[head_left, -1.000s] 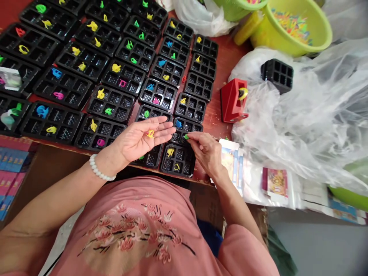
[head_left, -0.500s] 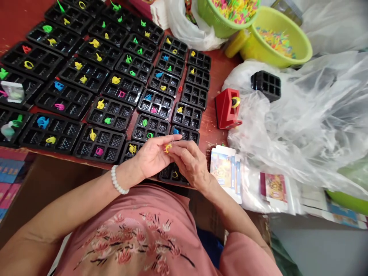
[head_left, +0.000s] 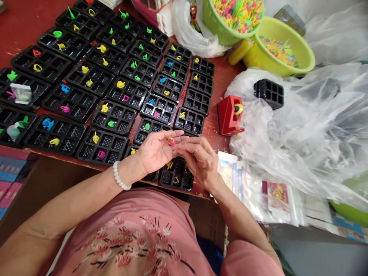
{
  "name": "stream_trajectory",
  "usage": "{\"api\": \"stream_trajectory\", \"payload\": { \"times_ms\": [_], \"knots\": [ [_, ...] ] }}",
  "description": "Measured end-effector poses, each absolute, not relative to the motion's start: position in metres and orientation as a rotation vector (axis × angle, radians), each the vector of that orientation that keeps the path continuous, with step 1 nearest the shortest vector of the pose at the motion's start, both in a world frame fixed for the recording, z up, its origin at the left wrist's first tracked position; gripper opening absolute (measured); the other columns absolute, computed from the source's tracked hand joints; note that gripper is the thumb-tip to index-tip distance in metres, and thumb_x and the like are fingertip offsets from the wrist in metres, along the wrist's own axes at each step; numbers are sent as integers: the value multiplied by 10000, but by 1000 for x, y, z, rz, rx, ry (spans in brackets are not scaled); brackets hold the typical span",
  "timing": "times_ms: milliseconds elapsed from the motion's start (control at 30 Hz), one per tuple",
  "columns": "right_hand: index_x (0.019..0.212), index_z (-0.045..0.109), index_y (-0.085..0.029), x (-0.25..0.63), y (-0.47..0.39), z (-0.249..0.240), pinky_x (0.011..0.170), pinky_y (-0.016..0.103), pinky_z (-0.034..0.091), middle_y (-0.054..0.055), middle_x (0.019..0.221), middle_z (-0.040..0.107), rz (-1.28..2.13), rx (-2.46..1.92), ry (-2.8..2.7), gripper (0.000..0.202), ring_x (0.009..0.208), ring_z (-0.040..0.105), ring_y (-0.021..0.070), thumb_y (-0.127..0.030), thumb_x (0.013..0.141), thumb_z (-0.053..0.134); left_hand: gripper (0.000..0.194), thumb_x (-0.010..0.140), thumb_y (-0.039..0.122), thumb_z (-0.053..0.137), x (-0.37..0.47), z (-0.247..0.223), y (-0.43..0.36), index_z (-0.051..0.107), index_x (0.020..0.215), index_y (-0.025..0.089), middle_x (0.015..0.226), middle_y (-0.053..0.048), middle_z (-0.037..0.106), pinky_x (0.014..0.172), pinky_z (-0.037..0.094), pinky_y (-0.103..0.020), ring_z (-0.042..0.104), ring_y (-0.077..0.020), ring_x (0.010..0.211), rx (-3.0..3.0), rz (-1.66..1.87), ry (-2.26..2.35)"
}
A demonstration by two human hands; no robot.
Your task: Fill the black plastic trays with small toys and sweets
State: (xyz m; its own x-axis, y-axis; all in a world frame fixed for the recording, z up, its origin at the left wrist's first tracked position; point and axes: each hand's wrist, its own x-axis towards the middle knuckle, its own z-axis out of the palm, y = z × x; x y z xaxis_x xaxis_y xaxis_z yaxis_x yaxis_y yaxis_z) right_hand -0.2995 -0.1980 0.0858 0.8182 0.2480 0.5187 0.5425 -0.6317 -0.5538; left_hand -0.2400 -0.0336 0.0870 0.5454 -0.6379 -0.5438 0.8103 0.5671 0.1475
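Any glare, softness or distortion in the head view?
Head view, right: whitish glare on the clear plastic; head view, middle: highlights on the glossy black trays, while the pink and yellow plastic on the left hand is too small and soft to read; head view, edges: apparent wide-angle stretching.

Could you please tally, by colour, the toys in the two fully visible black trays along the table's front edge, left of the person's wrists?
Yellow toys: 2
Blue toy: 1
Pink toy: 1
Total: 4
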Motion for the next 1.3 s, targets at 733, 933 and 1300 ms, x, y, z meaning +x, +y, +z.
{"api": "stream_trajectory", "payload": {
  "times_ms": [733,933,1300],
  "knots": [
    [1035,657,-230,-284,-197,72,814,360,590,38,952,734,-428,-2353,-399,41,894,692,184,-225,995,665,266,973,-36,479,-240,80,-45,713,1057,58,953,-117,742,743,606,-221,725,-147,813,470,-803,437],
    [1076,690,-240,-285,-204,71,777,335,599,23,977,770,-460,-2237,-486,123,851,716,161,-168,976,694,280,959,-62,476,-242,88,-40,723,1000,63,916,-120,747,723,617,-249,732,-162,785,562,-833,470],
    [1136,707,-247,-286,-213,89,748,312,603,22,973,778,-484,-2250,-550,186,842,718,155,-179,963,717,219,946,-45,534,-237,84,-29,718,1022,47,950,-160,751,796,649,-289,754,-198,864,698,-727,489]
  ]
}}
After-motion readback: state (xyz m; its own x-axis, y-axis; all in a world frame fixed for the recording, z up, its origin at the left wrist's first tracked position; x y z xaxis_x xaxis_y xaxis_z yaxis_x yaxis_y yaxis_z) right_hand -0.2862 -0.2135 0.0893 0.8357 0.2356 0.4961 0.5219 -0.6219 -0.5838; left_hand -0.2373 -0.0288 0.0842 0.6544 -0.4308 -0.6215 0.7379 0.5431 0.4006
